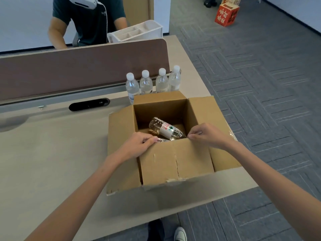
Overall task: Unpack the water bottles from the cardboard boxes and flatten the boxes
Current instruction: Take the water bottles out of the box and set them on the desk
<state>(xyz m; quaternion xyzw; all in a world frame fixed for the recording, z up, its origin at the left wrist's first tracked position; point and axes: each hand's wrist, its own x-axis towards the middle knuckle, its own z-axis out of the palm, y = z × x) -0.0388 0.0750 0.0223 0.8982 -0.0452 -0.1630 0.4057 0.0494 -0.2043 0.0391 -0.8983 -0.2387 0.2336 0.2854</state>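
Our left grip curled over the near flap of the cardboard box on the counter. Our right grip pinched that flap's edge. Inside lay a water bottle. Four bottles stood upright just beyond.

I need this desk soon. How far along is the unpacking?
Done: four bottles stand upright on the desk behind the box. In hand: the left hand and right hand hold the box's near rim. Left: at least one lying bottle is inside, and the box is not yet flattened.
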